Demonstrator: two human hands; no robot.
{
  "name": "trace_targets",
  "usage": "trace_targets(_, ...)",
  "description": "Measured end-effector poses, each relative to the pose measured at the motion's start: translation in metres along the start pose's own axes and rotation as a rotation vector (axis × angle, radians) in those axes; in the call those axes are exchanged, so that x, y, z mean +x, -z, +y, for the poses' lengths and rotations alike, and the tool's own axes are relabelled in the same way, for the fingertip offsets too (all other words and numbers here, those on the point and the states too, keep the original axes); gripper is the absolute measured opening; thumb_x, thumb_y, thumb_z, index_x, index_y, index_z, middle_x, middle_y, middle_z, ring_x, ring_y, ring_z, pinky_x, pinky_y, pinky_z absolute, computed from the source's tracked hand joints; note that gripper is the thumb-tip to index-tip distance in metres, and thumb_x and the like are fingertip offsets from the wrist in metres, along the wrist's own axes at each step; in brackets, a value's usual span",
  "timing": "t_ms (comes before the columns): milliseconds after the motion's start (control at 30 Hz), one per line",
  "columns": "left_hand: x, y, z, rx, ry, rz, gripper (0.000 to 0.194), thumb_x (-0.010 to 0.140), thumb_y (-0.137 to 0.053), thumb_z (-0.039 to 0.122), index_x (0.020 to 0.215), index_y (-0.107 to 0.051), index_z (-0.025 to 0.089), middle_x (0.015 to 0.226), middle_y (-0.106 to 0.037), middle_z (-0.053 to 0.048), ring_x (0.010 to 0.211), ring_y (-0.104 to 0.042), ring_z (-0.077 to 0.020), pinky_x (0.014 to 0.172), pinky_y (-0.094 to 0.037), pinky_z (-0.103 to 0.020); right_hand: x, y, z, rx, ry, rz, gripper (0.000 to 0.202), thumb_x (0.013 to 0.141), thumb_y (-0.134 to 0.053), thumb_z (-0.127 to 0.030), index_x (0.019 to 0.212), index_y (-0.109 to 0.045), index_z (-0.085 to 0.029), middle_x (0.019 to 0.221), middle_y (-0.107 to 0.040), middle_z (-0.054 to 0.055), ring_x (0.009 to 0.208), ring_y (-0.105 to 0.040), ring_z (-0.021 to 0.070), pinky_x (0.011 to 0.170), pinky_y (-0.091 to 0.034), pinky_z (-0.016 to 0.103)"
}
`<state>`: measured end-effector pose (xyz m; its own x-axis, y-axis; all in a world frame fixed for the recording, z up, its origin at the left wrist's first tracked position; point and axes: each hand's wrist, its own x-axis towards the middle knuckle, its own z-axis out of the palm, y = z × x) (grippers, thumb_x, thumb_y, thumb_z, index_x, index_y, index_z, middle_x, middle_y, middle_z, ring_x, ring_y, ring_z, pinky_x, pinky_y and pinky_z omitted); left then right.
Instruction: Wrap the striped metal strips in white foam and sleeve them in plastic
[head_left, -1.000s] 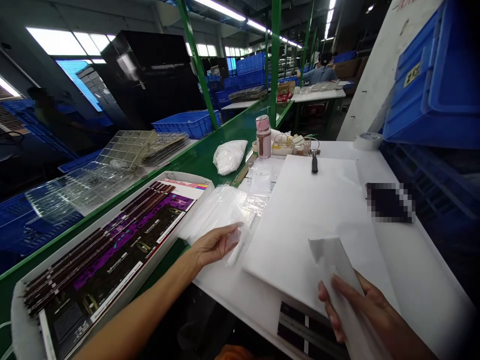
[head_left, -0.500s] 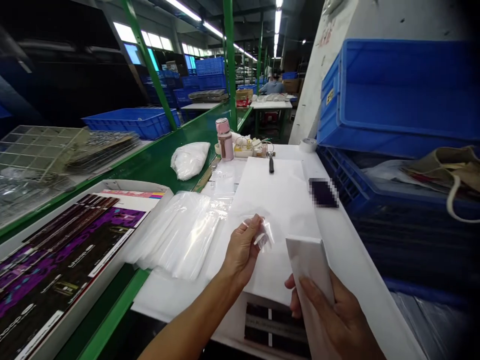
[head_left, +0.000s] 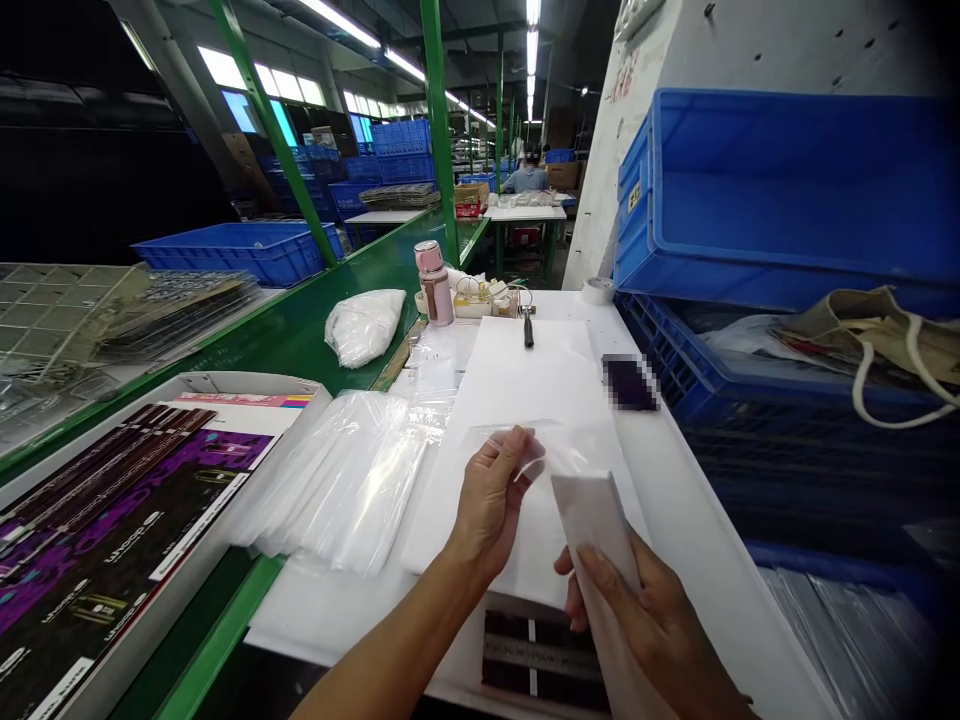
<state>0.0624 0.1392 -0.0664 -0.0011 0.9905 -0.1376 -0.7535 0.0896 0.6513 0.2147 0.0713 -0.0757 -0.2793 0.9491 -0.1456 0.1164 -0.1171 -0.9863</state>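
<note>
Over the white worktop, my left hand [head_left: 491, 500] pinches a piece of clear plastic film [head_left: 534, 465] between thumb and fingers; whether it is a bag I cannot tell. My right hand [head_left: 637, 610] is wrapped round a long, flat white box-like piece [head_left: 589, 515], tilted up with its top end toward the film. Beneath both hands lies a white sheet [head_left: 517, 375]. To the left of my left hand rests a stack of clear plastic bags [head_left: 337, 475]. Below the sheet's near edge, a dark printed piece [head_left: 544, 655] shows in part.
A hammer-like tool with a black handle [head_left: 529, 330] lies on the sheet's far end. Beyond are a pink bottle [head_left: 436, 290] and a tape roll [head_left: 598, 290]. Printed sheets fill a white tray [head_left: 319, 400] at left. Blue crates [head_left: 634, 235] line the right. A person [head_left: 527, 178] sits far off.
The view has shifted slightly right. The film in my left hand now looks stretched toward the white piece. Both hands keep their hold.
</note>
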Motion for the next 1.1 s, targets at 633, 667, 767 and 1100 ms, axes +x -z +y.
trace_targets(633,0.022,0.003,0.017,0.174,-0.047,0.169,0.026,0.073,-0.076,0.028,0.093,-0.066,0.016,0.084,-0.065,-0.001,0.067,-0.059,-0.0087,0.059,-0.05,-0.016,-0.02,0.022,0.017,0.253,-0.266,-0.394,0.029,0.079,-0.07,-0.038,0.093,-0.064,-0.014,0.084,-0.069,0.004,0.077,-0.066,0.0165,0.067,-0.05,0.023)
trace_targets(667,0.023,0.002,0.015,0.163,-0.034,0.174,0.026,0.074,-0.076,0.029,0.094,-0.066,0.016,0.085,-0.065,-0.002,0.068,-0.06,-0.0092,0.06,-0.05,-0.016,-0.026,0.02,0.025,0.262,-0.284,-0.355,0.029,0.078,-0.07,-0.039,0.089,-0.063,-0.014,0.082,-0.069,0.004,0.071,-0.065,0.0137,0.06,-0.048,0.02)
trace_targets(767,0.014,-0.005,-0.005,0.191,0.066,0.071,0.029,0.078,-0.072,0.032,0.101,-0.065,0.016,0.087,-0.066,-0.004,0.07,-0.061,-0.0116,0.064,-0.051,-0.02,-0.032,0.013,0.039,0.295,-0.247,-0.189,0.034,0.079,-0.068,-0.046,0.081,-0.057,-0.014,0.072,-0.066,0.002,0.052,-0.059,0.0085,0.049,-0.042,0.017)
trace_targets(1100,-0.041,-0.012,-0.068,0.436,0.291,-0.345,0.029,0.077,-0.072,0.035,0.095,-0.063,0.014,0.086,-0.065,-0.005,0.079,-0.059,-0.0151,0.073,-0.047,-0.024,-0.035,0.043,0.023,0.458,-0.239,0.176,0.052,0.07,-0.076,-0.045,0.111,-0.054,-0.021,0.088,-0.063,0.001,0.066,-0.061,0.0129,0.061,-0.054,0.027)
